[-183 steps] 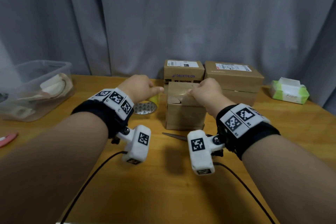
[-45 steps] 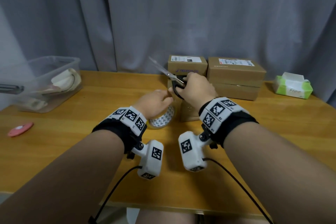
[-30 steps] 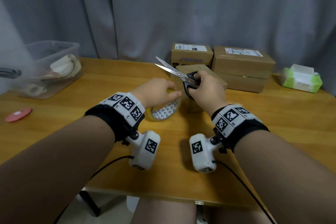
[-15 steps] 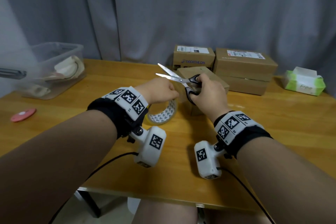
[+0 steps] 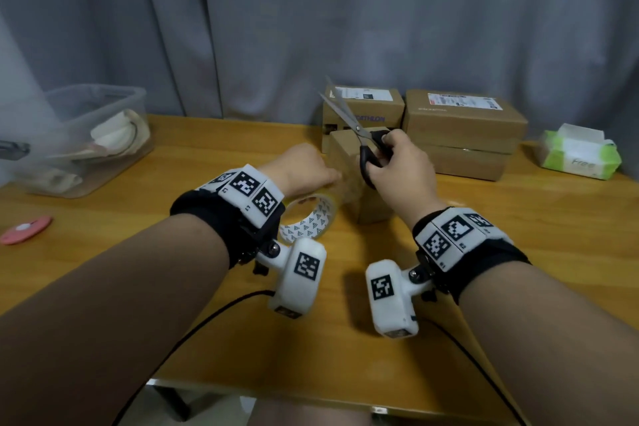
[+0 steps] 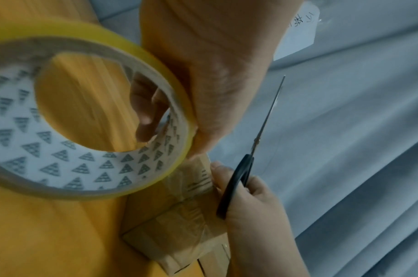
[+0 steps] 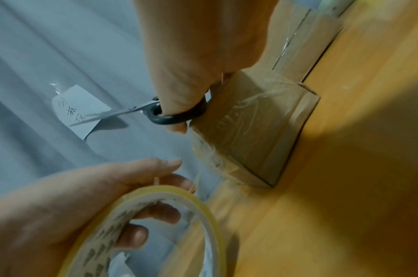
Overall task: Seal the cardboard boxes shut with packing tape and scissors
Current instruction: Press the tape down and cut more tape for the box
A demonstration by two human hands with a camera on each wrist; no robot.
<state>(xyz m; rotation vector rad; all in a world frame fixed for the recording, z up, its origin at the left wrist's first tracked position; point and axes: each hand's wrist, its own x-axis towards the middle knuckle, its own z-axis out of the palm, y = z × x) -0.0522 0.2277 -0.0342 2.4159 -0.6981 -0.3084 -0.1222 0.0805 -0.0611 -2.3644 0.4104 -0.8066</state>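
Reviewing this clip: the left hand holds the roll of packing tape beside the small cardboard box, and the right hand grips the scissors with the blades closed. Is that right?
Not quite. The blades of the scissors are open, spread in a V, as the head view shows. The rest stands: the left hand holds the roll of packing tape beside the small cardboard box, and the right hand grips the scissors.

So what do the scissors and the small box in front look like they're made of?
Scissors: blades look like bare steel, grey and shiny; handles look like black plastic, smooth and dull. Small box: brown corrugated cardboard, apparently, matte, with glossy clear tape wrinkled over it.
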